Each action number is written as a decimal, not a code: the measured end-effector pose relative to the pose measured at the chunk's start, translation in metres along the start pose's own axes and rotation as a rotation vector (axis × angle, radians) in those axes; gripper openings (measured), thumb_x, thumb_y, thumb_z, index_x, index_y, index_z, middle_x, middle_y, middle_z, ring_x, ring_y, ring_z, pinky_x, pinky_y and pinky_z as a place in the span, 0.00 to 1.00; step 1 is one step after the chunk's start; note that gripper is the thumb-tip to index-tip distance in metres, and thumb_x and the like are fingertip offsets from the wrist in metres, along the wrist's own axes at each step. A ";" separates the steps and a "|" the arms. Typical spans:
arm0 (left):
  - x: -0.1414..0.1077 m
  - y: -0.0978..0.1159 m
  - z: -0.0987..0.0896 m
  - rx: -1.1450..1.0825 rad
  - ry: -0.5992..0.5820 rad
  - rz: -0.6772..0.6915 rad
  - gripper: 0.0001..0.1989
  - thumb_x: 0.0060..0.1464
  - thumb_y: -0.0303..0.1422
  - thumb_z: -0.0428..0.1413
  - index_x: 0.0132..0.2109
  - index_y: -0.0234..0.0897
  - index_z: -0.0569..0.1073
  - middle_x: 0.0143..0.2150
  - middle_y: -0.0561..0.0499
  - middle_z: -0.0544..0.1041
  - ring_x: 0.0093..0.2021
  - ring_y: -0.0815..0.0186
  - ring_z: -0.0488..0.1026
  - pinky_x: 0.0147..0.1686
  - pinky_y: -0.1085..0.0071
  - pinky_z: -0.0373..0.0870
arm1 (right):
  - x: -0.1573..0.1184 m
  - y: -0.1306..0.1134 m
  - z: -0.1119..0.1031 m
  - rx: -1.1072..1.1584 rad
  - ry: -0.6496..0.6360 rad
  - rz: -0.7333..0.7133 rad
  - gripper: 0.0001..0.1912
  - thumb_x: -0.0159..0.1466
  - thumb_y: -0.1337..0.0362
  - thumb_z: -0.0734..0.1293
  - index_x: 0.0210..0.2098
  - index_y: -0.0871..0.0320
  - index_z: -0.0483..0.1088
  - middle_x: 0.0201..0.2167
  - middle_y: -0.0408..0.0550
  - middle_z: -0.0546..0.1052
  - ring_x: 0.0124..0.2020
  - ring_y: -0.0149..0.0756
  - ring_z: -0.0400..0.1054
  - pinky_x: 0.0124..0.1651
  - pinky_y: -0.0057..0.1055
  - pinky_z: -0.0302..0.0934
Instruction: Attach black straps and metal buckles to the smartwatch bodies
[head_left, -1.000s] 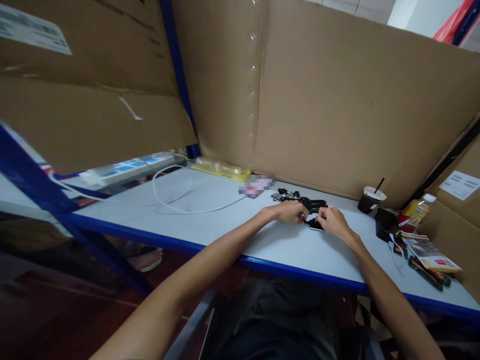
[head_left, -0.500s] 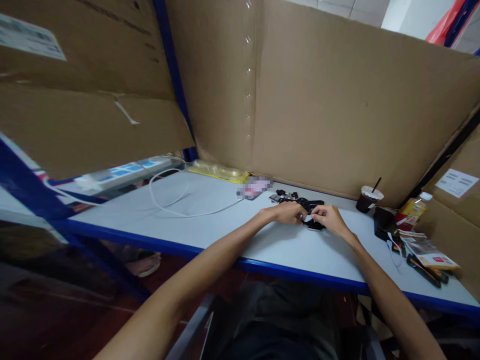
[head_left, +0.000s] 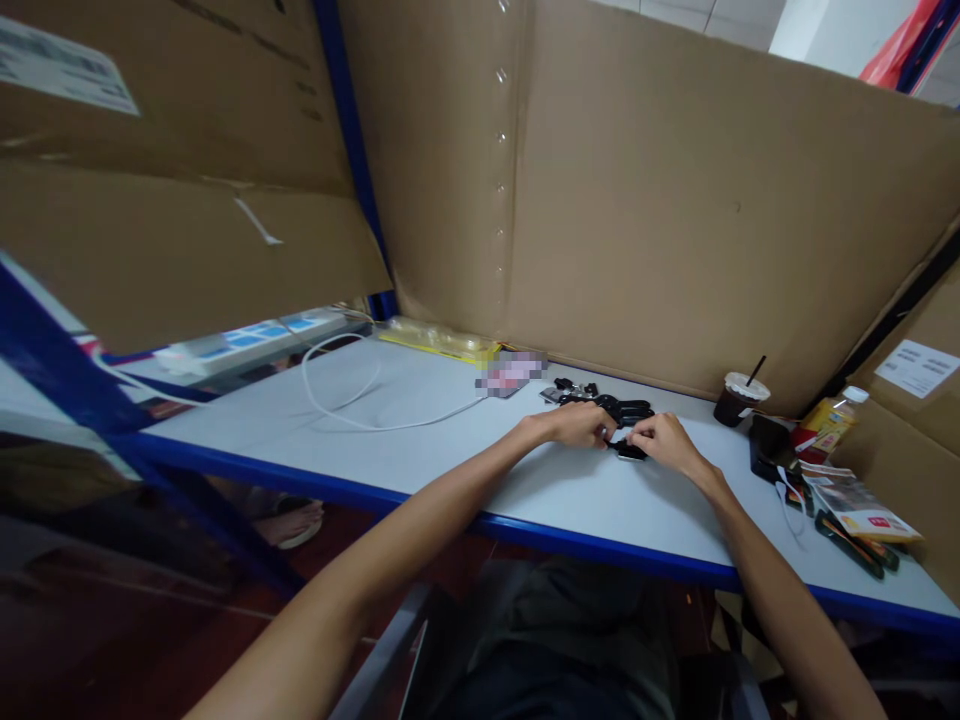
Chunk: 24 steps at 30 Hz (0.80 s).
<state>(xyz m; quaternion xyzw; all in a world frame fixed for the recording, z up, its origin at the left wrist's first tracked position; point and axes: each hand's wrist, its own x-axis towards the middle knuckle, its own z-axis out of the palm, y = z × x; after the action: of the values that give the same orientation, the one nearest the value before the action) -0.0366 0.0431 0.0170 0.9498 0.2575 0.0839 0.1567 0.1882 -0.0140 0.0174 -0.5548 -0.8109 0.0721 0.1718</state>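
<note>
My left hand [head_left: 579, 425] rests low over the table with its fingers closed at the left end of a small black piece with a pale lower edge [head_left: 631, 452]. My right hand [head_left: 664, 440] pinches at the same piece from the right. Its exact kind is too small to make out, and my fingertips cover part of it. Just behind my hands lie several black curved parts [head_left: 631, 409], partly hidden by the left hand. Beyond them sits a cluster of small black and silvery parts [head_left: 571, 390].
A phone [head_left: 514, 374] with a white cable [head_left: 409, 428] lies left of the parts. To the right stand a dark drink cup [head_left: 739, 402], a bottle [head_left: 832, 425], a black box [head_left: 769, 448], a packet [head_left: 859, 505] and dark-handled tools [head_left: 851, 545]. Cardboard [head_left: 637, 200] walls the table's back.
My right hand has shifted very slightly, its fingers still at the black piece. My left hand stays nearly in place. The whole view has moved a little.
</note>
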 end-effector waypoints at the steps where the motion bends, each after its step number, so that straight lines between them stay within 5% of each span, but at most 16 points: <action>1: 0.000 0.000 0.000 -0.001 0.000 -0.003 0.05 0.54 0.28 0.59 0.38 0.38 0.78 0.33 0.53 0.78 0.34 0.66 0.72 0.32 0.73 0.57 | 0.000 0.000 0.000 0.016 -0.004 -0.016 0.14 0.64 0.62 0.65 0.27 0.57 0.81 0.21 0.43 0.75 0.25 0.32 0.61 0.31 0.30 0.47; 24: 0.001 -0.002 0.001 -0.001 0.004 -0.007 0.04 0.53 0.28 0.60 0.37 0.39 0.77 0.33 0.54 0.77 0.33 0.66 0.71 0.31 0.73 0.55 | 0.000 0.004 0.000 -0.070 0.060 0.023 0.17 0.66 0.59 0.64 0.27 0.57 0.80 0.22 0.44 0.73 0.25 0.33 0.58 0.31 0.31 0.45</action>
<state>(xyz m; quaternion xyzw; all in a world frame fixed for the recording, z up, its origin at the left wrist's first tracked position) -0.0363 0.0445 0.0151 0.9486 0.2611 0.0853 0.1571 0.1914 -0.0126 0.0160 -0.5716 -0.8010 0.0292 0.1757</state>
